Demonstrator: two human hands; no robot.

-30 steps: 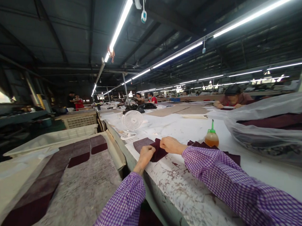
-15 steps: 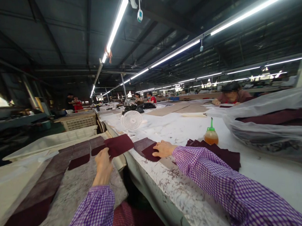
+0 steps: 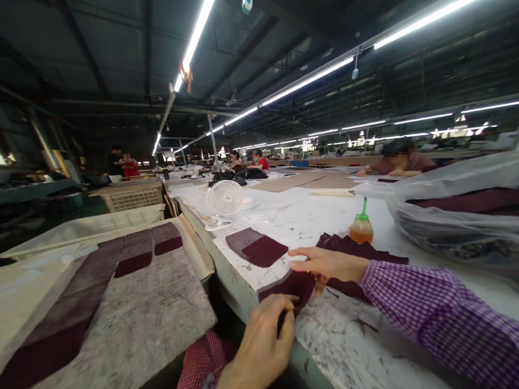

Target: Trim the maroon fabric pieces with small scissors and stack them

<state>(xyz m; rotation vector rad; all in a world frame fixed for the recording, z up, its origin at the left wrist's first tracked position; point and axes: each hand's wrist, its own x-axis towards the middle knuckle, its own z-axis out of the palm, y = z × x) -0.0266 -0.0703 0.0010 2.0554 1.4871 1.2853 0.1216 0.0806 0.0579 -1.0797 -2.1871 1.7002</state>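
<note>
A dark maroon fabric piece point(image 3: 287, 284) lies at the near edge of the white table, between my hands. My left hand point(image 3: 264, 338) pinches its near edge, thumb and index finger together. Above its right side reaches my right hand point(image 3: 331, 263), forefingers stretched leftward and lower fingertips curled against the fabric. Just beyond them, a maroon fabric square point(image 3: 265, 250) partly covers a greyer piece point(image 3: 239, 239). A fanned pile of maroon pieces point(image 3: 360, 247) sits behind my right hand, which partly hides it.
A bottle with a green nozzle point(image 3: 361, 226) and a small white fan point(image 3: 225, 197) stand on the table. At right bulges a clear plastic bag point(image 3: 465, 220) of fabric. On the left, a grey board point(image 3: 151, 304) bears maroon pieces. Co-workers are farther back.
My left hand has moved right, from over the grey board to the table edge. My right hand has left the maroon square and shifted right and nearer, onto the fabric piece.
</note>
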